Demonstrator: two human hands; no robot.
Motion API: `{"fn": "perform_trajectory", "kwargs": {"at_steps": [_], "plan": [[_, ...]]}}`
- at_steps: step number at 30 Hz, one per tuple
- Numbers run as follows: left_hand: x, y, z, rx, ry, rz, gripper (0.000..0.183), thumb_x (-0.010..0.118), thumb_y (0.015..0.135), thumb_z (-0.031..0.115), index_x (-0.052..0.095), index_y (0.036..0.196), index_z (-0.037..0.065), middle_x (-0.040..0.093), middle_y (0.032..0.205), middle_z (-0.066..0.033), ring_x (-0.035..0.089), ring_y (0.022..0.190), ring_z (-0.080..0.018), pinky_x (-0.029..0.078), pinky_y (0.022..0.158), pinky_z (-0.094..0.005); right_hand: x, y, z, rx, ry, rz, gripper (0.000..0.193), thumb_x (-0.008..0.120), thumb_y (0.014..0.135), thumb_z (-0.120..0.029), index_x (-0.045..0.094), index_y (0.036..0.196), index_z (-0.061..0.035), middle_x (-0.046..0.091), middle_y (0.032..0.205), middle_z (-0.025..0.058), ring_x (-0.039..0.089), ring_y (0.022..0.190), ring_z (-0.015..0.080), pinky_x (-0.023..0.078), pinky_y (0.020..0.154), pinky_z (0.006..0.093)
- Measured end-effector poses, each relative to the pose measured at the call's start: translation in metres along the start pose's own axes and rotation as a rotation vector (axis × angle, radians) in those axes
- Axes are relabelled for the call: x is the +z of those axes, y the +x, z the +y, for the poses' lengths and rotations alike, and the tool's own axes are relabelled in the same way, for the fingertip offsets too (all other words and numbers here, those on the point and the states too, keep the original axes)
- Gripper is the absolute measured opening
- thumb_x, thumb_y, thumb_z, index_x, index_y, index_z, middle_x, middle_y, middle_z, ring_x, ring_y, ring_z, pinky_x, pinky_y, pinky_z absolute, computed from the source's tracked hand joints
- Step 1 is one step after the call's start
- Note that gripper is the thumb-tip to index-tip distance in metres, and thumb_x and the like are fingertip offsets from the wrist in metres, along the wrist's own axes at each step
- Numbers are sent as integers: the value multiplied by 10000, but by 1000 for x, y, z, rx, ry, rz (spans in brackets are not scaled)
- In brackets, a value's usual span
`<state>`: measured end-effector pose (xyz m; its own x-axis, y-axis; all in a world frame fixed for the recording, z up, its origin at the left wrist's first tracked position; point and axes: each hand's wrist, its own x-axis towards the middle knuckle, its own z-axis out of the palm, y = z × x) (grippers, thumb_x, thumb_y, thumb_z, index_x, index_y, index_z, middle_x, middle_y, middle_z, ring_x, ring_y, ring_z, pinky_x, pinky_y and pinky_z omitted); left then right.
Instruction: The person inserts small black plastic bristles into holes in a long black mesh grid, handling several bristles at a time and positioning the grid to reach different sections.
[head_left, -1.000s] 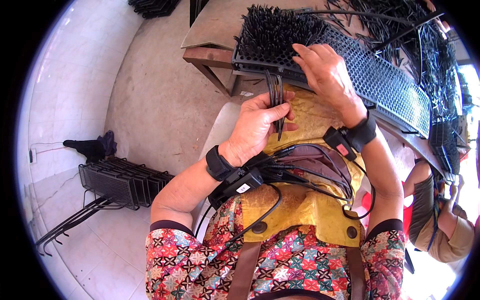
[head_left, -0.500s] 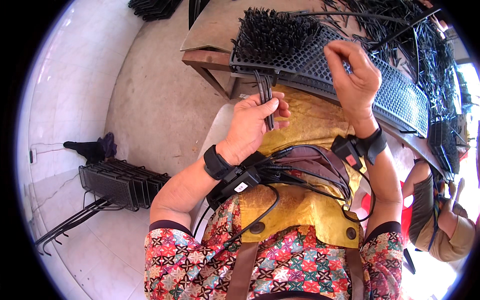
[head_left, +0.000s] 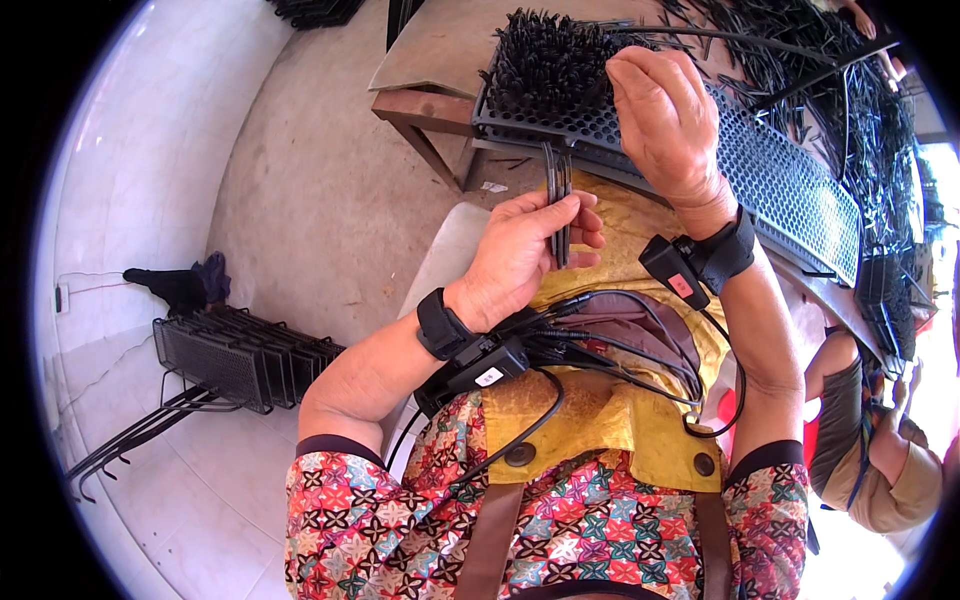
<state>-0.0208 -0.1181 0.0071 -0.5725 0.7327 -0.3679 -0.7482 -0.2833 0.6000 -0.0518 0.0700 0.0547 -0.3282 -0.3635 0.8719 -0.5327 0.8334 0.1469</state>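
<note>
My left hand (head_left: pixel 525 240) pinches a small bunch of thin black rods (head_left: pixel 557 215) between thumb and fingers, their ends pointing up just off the tray's near edge. Over the black perforated tray (head_left: pixel 775 165) is my right hand (head_left: pixel 668 125), its thumb and fingertips pressed together near the planted rods. Whatever those fingertips hold, if anything, is hidden. At the tray's left end, a dense cluster of black rods (head_left: pixel 550 65) stands upright in the holes. To the right, the tray's holes show no rods in them.
A table (head_left: pixel 425 60) bears the tray. Loose black rods (head_left: pixel 850 120) are heaped at the far right. Black wire racks (head_left: pixel 235 355) stand on the floor at left. Another person (head_left: pixel 880 450) sits at lower right. Cables (head_left: pixel 620 365) run between my wrists.
My right hand has moved left and slightly farther, closer to the standing rods. My left hand has shifted a little right, still holding its bunch. The view has shifted slightly.
</note>
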Motion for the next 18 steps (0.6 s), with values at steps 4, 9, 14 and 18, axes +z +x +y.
{"fn": "perform_trajectory", "kwargs": {"at_steps": [4,9,14,18], "plan": [[-1,1,-1,-22,-15,-5,258,506,914,174,545,1062,-34,590,915,-101,595,852,-217,517,758,-411,0,-6,-4,24,37,-77,335,606,592,60,566,924,36,561,892,129,544,734,274,489,610,338],[1,3,-1,-44,-14,-1,261,497,918,178,544,1063,-35,590,908,-103,597,841,-216,516,754,-418,4,-14,-10,14,53,-232,329,571,610,-43,568,929,39,552,879,121,520,753,270,472,665,340],[1,2,-1,-43,8,-73,266,506,915,186,546,1070,-27,593,893,-99,596,834,-207,514,755,-419,-2,0,-10,32,147,-301,236,577,576,-29,551,809,0,527,771,91,512,718,268,465,632,350],[1,2,-1,-61,31,-96,276,509,915,196,545,1078,-23,593,886,-95,593,829,-194,515,755,-410,-1,8,-5,87,156,-363,161,579,574,6,499,706,-39,520,714,85,525,709,292,469,633,376]]}}
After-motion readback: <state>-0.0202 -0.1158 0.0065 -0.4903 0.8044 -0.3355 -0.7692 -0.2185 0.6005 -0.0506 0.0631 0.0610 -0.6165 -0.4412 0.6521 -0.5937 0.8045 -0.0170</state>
